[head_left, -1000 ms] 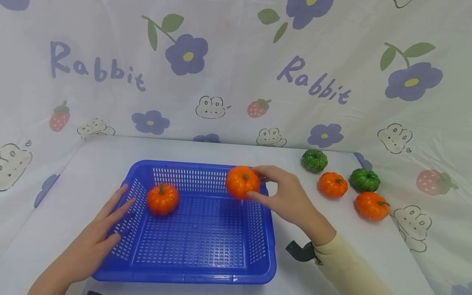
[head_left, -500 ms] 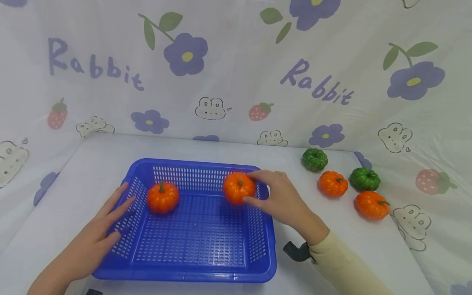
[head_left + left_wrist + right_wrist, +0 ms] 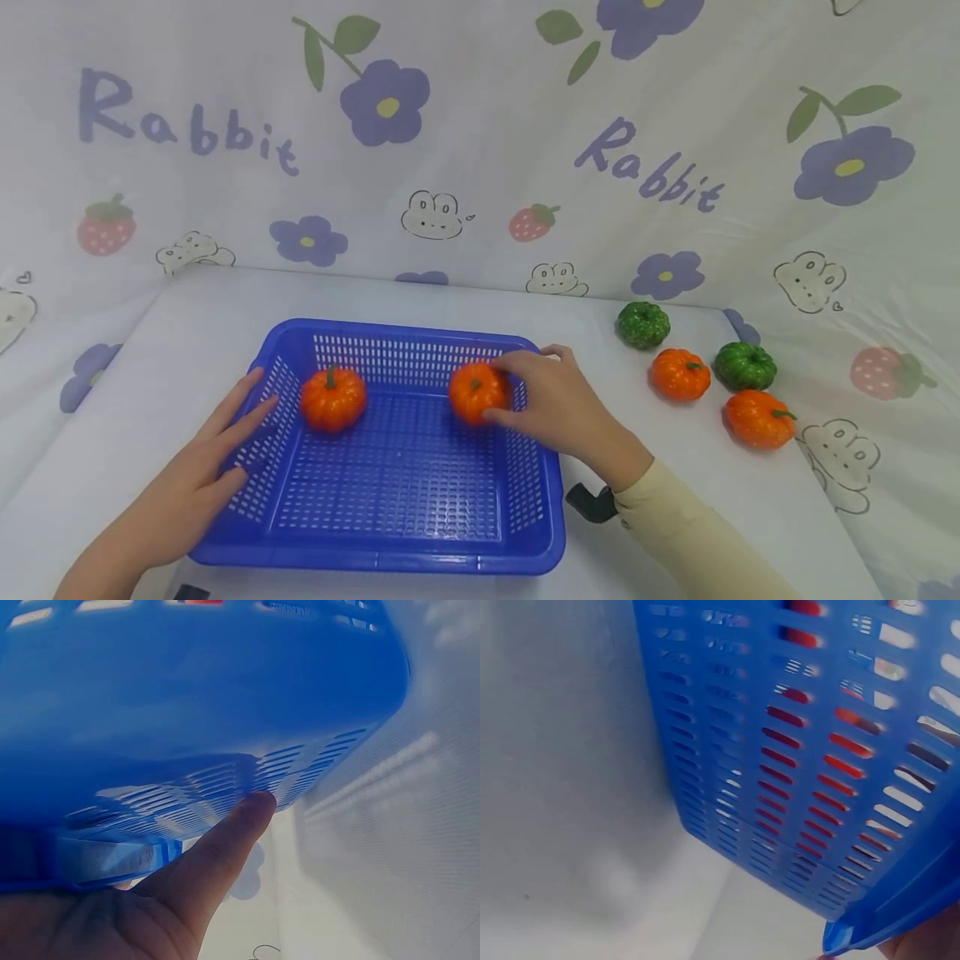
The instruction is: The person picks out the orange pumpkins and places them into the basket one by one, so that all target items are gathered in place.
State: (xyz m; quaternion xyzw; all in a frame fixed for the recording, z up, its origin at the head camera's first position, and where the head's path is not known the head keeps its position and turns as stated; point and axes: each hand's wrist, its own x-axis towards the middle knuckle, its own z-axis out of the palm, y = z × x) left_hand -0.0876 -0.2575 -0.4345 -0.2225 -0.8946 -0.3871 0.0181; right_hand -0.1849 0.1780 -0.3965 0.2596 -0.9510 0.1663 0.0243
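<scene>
A blue slotted basket [image 3: 405,550] stands on the white table. My right hand [image 3: 517,392] reaches over its right rim and grips an orange pumpkin [image 3: 474,392] low inside the basket. A second orange pumpkin [image 3: 333,400] sits on the basket floor at the left. My left hand [image 3: 217,454] rests flat with straight fingers against the basket's left wall; the left wrist view shows a finger [image 3: 225,847] touching the blue basket wall [image 3: 187,697]. The right wrist view shows only the basket's slotted side [image 3: 810,765], with orange glimpsed through the slots.
Two green pumpkins [image 3: 642,325] [image 3: 744,365] and two orange pumpkins [image 3: 680,374] [image 3: 759,418] lie on the table at the right. A patterned cloth [image 3: 480,150] hangs close behind the table. A dark wrist strap [image 3: 592,502] shows near my right sleeve.
My right hand has carried the orange pumpkin left and down, from above the basket's right rim to low inside it. The left hand has stayed on the basket's wall.
</scene>
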